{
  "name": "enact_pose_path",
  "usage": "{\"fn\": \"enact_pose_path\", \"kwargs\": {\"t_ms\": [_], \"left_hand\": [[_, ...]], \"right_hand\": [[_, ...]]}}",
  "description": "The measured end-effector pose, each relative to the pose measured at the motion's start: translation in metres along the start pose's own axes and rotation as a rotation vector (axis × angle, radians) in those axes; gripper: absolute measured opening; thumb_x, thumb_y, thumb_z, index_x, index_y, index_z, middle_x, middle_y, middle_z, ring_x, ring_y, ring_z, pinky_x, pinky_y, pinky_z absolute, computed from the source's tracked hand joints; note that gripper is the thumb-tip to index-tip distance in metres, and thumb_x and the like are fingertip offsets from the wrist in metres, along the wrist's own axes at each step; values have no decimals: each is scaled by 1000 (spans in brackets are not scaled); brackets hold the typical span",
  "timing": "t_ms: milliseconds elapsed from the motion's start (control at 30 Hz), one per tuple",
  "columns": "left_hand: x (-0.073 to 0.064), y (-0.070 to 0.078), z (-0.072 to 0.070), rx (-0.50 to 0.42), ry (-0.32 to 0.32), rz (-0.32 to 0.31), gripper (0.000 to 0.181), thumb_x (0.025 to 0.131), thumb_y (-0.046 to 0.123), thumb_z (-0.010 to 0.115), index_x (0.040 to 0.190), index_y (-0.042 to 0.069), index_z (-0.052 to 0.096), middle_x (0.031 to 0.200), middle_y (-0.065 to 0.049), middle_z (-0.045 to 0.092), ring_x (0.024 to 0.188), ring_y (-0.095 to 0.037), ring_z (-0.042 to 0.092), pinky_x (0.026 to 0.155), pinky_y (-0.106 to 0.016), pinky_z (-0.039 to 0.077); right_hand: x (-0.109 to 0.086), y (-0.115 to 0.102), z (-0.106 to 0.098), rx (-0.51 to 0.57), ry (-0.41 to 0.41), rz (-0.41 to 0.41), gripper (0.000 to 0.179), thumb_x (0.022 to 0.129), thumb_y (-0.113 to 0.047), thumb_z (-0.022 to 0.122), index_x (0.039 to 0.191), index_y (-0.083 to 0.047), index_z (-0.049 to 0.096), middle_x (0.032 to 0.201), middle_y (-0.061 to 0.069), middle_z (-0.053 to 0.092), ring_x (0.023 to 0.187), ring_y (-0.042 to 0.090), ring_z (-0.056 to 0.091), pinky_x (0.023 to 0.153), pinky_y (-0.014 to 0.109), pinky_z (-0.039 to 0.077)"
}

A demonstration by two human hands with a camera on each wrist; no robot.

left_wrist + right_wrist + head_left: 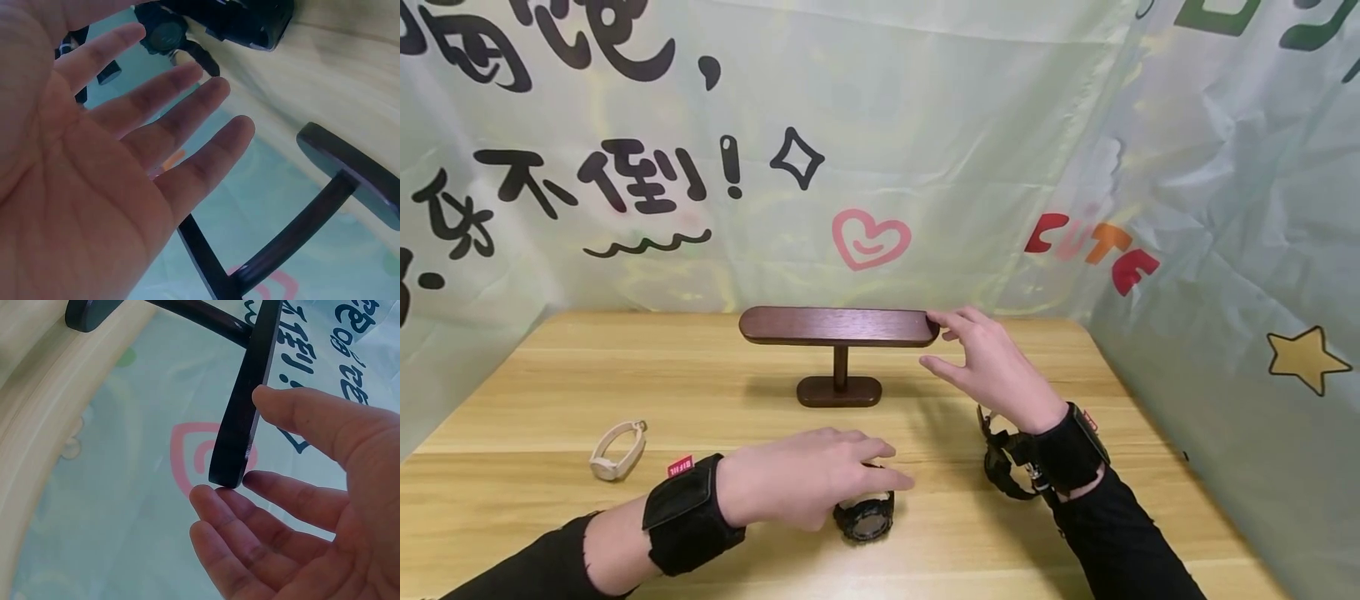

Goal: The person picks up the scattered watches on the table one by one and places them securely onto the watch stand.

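A dark brown wooden T-shaped stand (pixel 838 327) stands upright near the back of the table, its padless bar level. My right hand (pixel 996 367) is at the bar's right end, fingertips right at the edge and thumb spread apart below; the right wrist view shows the loosely bent fingers (pixel 250 544) around that end without a grip. My left hand (pixel 808 475) reaches over a black watch (pixel 868 521), fingers extended, partly covering its strap. In the left wrist view that palm (pixel 94 187) faces the camera with nothing held.
A pale pink watch (pixel 617 452) with its strap looped lies at the left on the wooden table (pixel 700 358). Beside the right wrist is another black strapped watch (pixel 1003 471), partly hidden by the wristband. A printed cloth (pixel 970 125) hangs behind and along the right side.
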State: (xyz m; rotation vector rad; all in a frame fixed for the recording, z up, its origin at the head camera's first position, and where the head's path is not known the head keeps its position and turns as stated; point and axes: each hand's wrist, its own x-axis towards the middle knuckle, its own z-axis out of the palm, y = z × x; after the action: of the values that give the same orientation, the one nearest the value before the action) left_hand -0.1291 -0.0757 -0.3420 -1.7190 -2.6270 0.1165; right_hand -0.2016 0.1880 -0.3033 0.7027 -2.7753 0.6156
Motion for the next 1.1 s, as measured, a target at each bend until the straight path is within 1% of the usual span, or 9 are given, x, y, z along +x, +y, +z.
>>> {"fn": "enact_pose_path", "kwargs": {"t_ms": [200, 267, 400, 467, 533, 767, 867, 967, 1100], "left_hand": [[-1, 0, 3, -81, -32, -7, 81, 87, -8, 78, 154, 34, 57, 153, -2, 61, 136, -20, 64, 110, -37, 58], [-1, -1, 4, -84, -29, 1, 77, 88, -8, 77, 152, 32, 59, 149, 1, 63, 132, -17, 65, 108, -35, 59], [-1, -2, 6, -83, -15, 18, 69, 87, -8, 76, 145, 30, 65, 133, 7, 67, 111, -11, 68, 96, -29, 61], [-1, -2, 6, -91, -12, 20, 66, 88, -7, 76, 143, 29, 66, 129, 9, 67, 104, -10, 67, 92, -27, 61], [-1, -2, 6, -100, -11, 14, 65, 88, -6, 76, 141, 29, 67, 127, 9, 68, 102, -10, 67, 90, -27, 61], [-2, -3, 6, -120, -7, -5, 63, 85, -7, 76, 137, 27, 66, 134, 6, 68, 112, -13, 69, 95, -29, 61], [-1, -4, 7, -137, 8, 20, 60, 84, -8, 76, 134, 25, 66, 129, 7, 70, 107, -12, 70, 93, -26, 61], [-1, -5, 8, -124, 24, 34, 57, 82, -5, 79, 129, 24, 66, 121, 7, 70, 100, -10, 68, 87, -23, 59], [-2, -9, 10, -103, 32, 14, 58, 77, 1, 85, 127, 25, 65, 111, 7, 67, 93, -7, 65, 79, -20, 56]], "right_hand": [[-2, -2, -2, 6, -2, -1, 61, 98, -28, 81, 151, -5, 60, 137, 18, 66, 122, 33, 69, 99, 49, 61], [-2, -3, -2, 6, -3, -4, 60, 98, -27, 81, 150, -5, 60, 137, 18, 66, 122, 33, 69, 98, 49, 61], [-1, -5, -3, 1, 0, -6, 58, 98, -27, 82, 148, -5, 62, 137, 18, 66, 121, 33, 68, 98, 49, 61], [-1, -6, -4, -1, 2, -6, 58, 98, -27, 82, 147, -5, 63, 137, 17, 66, 120, 33, 69, 97, 49, 61], [0, -6, -4, 1, 2, -5, 57, 98, -27, 82, 147, -6, 63, 137, 17, 66, 119, 33, 69, 97, 48, 61], [-1, -7, -6, 24, -7, -2, 55, 99, -28, 81, 147, -6, 63, 138, 16, 66, 118, 33, 70, 97, 47, 62], [-4, -7, -6, 24, -7, 2, 54, 99, -28, 80, 146, -6, 64, 137, 15, 66, 118, 32, 71, 97, 46, 62], [-5, -6, -6, 18, -3, 5, 52, 99, -28, 81, 144, -7, 65, 135, 15, 67, 118, 32, 71, 96, 46, 62], [-6, -5, -6, 13, 5, 0, 50, 99, -29, 81, 142, -8, 67, 133, 15, 67, 117, 31, 71, 96, 45, 62]]}}
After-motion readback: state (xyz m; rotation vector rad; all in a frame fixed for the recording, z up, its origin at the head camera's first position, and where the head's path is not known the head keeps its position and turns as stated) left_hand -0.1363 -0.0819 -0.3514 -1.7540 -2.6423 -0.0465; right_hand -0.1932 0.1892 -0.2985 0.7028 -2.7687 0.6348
